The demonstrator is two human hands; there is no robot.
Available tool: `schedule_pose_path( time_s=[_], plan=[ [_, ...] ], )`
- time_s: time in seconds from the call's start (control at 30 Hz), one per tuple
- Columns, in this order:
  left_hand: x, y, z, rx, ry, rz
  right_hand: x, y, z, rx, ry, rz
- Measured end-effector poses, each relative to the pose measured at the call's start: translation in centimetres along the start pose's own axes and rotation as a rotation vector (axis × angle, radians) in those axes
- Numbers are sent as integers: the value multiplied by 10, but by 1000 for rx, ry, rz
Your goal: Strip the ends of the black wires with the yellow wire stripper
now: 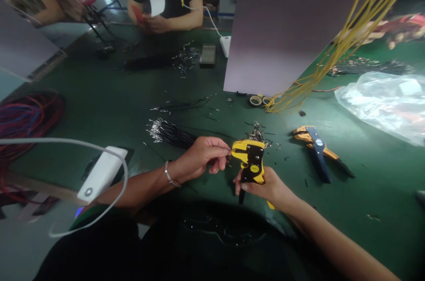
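Note:
My right hand (265, 185) is wrapped round the handles of a yellow and black wire stripper (255, 161), whose jaws point left. My left hand (209, 154) pinches a thin dark wire at the mouth of those jaws; the wire's tip there is too small to make out clearly. Behind my left hand lies a bundle of black wires (174, 134) with bright bare ends fanned to the left. Small black and shiny scraps (256, 132) are heaped just beyond the stripper.
A blue and orange wire stripper (318, 148) lies to the right, near a clear plastic bag (385, 103). Yellow wires (332, 64) hang beside a pale panel (285, 28). Tape rolls (255, 101) sit below it. A white power bank (102, 174) is at left. Across the table (109, 81) people work.

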State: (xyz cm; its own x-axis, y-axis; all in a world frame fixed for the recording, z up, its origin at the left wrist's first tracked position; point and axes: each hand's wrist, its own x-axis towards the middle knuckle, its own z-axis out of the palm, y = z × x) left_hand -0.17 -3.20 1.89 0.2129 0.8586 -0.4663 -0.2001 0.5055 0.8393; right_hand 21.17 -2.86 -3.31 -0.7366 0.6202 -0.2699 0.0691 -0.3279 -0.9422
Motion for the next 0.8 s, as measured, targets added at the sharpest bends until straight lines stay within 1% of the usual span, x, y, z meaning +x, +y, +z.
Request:
schedule_pose_path(
  time_s=[0.1, 0.3, 0.4, 0.53, 0.7, 0.8],
  plan=[
    [0, 1, 0, 7, 0, 0, 0, 0, 1, -37, 20, 2],
    [0, 0, 1, 14, 0, -2, 0, -6, 6, -114, 117, 71],
    [1, 0, 0, 17, 8, 0, 0, -4, 8, -117, 145, 77],
    [1, -2, -1, 15, -18, 0, -1, 1, 8, -136, 213, 63],
    [1, -3, -3, 31, -31, 15, 0, 0, 8, -169, 201, 75],
    [1, -3, -4, 35, -47, 24, -1, 1, 8, -187, 218, 60]
  ],
)
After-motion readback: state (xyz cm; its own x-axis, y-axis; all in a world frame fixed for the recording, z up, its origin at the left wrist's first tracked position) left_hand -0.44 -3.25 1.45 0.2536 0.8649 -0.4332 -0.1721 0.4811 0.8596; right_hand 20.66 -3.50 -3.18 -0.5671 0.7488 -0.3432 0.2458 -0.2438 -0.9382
